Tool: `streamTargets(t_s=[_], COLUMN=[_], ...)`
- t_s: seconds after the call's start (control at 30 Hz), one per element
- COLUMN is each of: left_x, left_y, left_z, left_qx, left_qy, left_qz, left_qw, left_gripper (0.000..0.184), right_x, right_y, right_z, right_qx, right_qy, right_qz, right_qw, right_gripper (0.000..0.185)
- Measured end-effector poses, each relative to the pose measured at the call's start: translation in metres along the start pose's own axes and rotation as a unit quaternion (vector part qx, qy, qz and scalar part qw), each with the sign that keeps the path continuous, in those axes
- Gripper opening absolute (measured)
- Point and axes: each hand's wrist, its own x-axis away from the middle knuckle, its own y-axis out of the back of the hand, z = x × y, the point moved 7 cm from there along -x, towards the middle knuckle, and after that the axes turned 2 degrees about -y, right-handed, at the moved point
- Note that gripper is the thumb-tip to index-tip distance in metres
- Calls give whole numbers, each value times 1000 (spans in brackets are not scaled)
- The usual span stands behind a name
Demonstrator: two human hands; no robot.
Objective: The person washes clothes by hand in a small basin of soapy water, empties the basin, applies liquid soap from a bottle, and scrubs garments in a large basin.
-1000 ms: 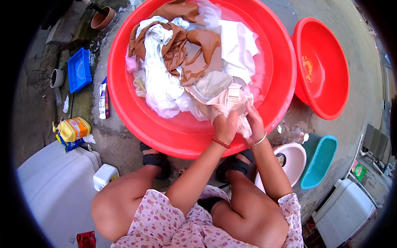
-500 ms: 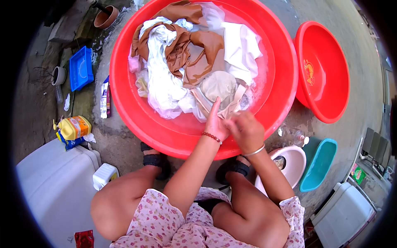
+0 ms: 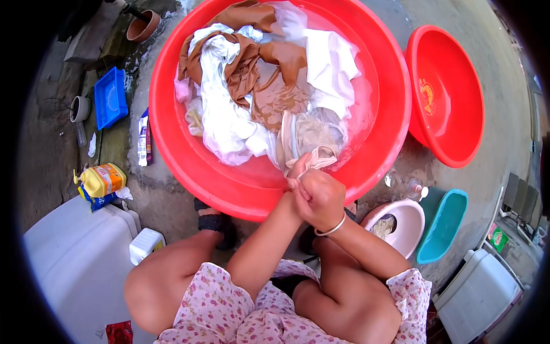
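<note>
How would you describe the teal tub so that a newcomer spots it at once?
Start at the big red basin holding the wet laundry. Off its lower right edge sits a pale pink basin, with the teal tub just right of that. Its teal colour and long, narrow opening set it apart.

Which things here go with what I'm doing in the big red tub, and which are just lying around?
In use:
- big red tub
- beige garment at your hands
- brown cloth
- white cloth

Apparently just lying about:
- blue tray
- white jug
- plant pot
</note>
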Motion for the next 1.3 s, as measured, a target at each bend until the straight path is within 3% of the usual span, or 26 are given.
streamTargets(t_s=[0.03, 0.07, 0.1, 0.2, 0.27, 0.33, 0.4, 0.43, 0.47, 0.5, 0.53, 0.57, 0.6, 0.63, 0.7, 0.73, 0.77, 0.83, 0.87, 0.9, 0.97, 1.03, 1.1, 1.13, 1.23, 1.3], left_x=[0, 7, 12, 5, 5, 7, 0, 1, 9, 3, 9, 20, 23, 23, 18, 13, 11, -2, 10, 12, 5, -2, -10, -9, -8, -1], left_y=[5, 7, -13, -16, -10, -26, -9, -23, -41, -62, -79, -92, -94, -87, -79, -58, -34, 1, 0, -7, -17, -22, -29, -29, -8, -8], left_z=[4, 6, 12, 9, -1, -4, -2, -5, -5, -4, -18, -29, -36, -41, -44, -41, -37, -9, 13, 23, 8, -25, -34, -31, -17, -4], left_qx=[30, -30, -84, -74, -103, -72, -14, -89, -169, -172, -239, -299, -343, -341, -546, -580, -580, -660, -501, -272, -85, -57, 9, -21, 14, -46], left_qy=[3, -127, -106, -169, -112, -49, -88, -145, -167, -171, -291, -403, -444, -444, -390, -357, -356, -254, -153, -96, -68, -124, -19, 66, 1, -74], left_qz=[82, -227, -330, -304, -225, -276, 85, -74, -241, -234, -240, -245, -231, -231, -210, -243, -245, -178, -292, -309, -291, -288, -158, -65, -149, -222], left_qw=[996, 965, 934, 935, 962, 957, 992, 983, 941, 941, 895, 830, 795, 796, 711, 691, 690, 684, 800, 906, 951, 948, 987, 995, 989, 971], left_gripper=[23, 21, 24, 30, 17, 17, 22, 26, 31, 31, 31, 32, 33, 33, 34, 31, 31, 31, 36, 49, 58, 54, 48, 45, 30, 29], right_x=[-8, -14, -12, -16, -7, -6, -14, -24, -14, -7, -10, 0, 8, 5, 13, 16, 18, -2, -22, -37, -32, -20, -2, 1, 3, -22], right_y=[-1, -2, 2, 17, 20, 17, 9, 11, -1, -17, -17, -29, -41, -29, -25, -28, -35, -21, 2, 18, 13, 7, 4, 0, -10, -6], right_z=[-26, -52, -67, -58, 6, 24, -12, -52, -102, -138, -130, -131, -120, -102, -61, -72, -85, -125, -128, -100, -88, -34, 23, 29, 27, -36], right_qx=[25, 49, 73, 62, -20, -89, 19, 44, -45, -135, -135, -334, -513, -511, -557, -514, -514, -271, -8, 153, 202, 210, 117, 114, 85, 78], right_qy=[-37, -75, -113, -141, -30, 35, -19, -137, -201, -257, -255, -358, -441, -442, -523, -487, -489, -380, -159, -40, -54, 31, 129, 122, 153, -9], right_qz=[-19, -36, -54, -53, -44, -41, -64, -58, -53, -46, -45, -24, -2, -2, 106, 102, 102, 62, -41, -43, 32, 77, 43, 48, 52, -32], right_qw=[999, 995, 989, 987, 998, 995, 998, 988, 977, 956, 956, 871, 736, 737, 637, 699, 697, 882, 986, 987, 977, 974, 984, 985, 983, 996], right_gripper=[18, 17, 17, 16, 21, 26, 14, 14, 14, 17, 17, 23, 30, 30, 38, 30, 30, 24, 27, 24, 24, 19, 12, 12, 20, 16])
